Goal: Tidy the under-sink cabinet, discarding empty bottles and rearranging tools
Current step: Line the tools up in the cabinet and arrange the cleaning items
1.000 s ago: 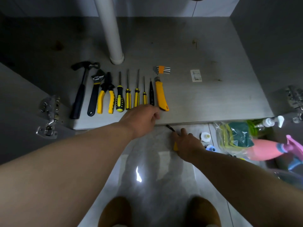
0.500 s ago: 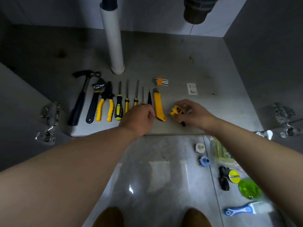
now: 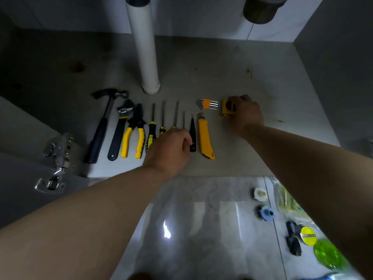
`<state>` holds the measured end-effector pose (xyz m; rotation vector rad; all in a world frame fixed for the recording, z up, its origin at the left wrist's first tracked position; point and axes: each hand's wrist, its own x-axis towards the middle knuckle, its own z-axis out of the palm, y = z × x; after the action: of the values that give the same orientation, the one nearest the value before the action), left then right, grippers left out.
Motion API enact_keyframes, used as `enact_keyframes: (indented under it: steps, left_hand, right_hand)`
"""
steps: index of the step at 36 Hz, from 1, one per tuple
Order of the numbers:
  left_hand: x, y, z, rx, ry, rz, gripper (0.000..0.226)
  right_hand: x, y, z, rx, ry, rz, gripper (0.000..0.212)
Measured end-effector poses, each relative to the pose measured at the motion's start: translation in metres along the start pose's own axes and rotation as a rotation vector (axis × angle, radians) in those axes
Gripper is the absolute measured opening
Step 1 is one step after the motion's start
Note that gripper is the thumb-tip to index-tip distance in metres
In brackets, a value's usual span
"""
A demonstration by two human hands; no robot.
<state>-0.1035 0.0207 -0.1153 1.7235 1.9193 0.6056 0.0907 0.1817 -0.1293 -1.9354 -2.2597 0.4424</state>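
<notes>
A row of tools lies on the grey cabinet floor: a hammer, an adjustable wrench, yellow pliers, several screwdrivers, a black tester pen and a yellow utility knife. A hex key set lies behind the knife. My right hand grips a small yellow and black tool just right of the hex keys, low over the cabinet floor. My left hand rests curled over the screwdriver handles, holding nothing that I can see.
A white drain pipe rises behind the tools; a dark trap hangs top right. A door hinge sits left. On the tiled floor at right lie small fittings, a yellow tape roll and a green object.
My right hand carried the small yellow tool from the tiled floor up into the cabinet and back to beside the hex keys. My left hand stayed over the screwdriver handles.
</notes>
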Motion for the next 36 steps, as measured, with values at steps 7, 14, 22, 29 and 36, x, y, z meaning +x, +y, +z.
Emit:
enact_keyframes:
  steps: [7,14,22,29,36]
  left_hand:
    - [0.001,0.009,0.001,-0.006,-0.005,0.039,0.021]
    - [-0.002,0.035,0.008,0.036,-0.065,0.107,0.020]
    - [-0.017,0.080,0.021,0.067,-0.210,0.271,0.017]
    - [-0.029,0.104,0.035,0.088,-0.415,0.350,0.022]
    - [-0.047,0.099,0.060,0.016,-0.726,0.160,0.020]
  right_hand:
    - [-0.018,0.010,-0.003,0.051,-0.019,0.004,0.064]
    - [-0.073,0.038,-0.039,0.029,0.009,-0.124,0.045]
    - [-0.169,0.090,-0.051,-0.165,-0.251,-0.061,0.015]
    - [-0.220,0.118,-0.006,-0.178,-0.468,0.118,0.036]
    - [-0.239,0.134,0.036,-0.158,-0.514,0.142,0.037]
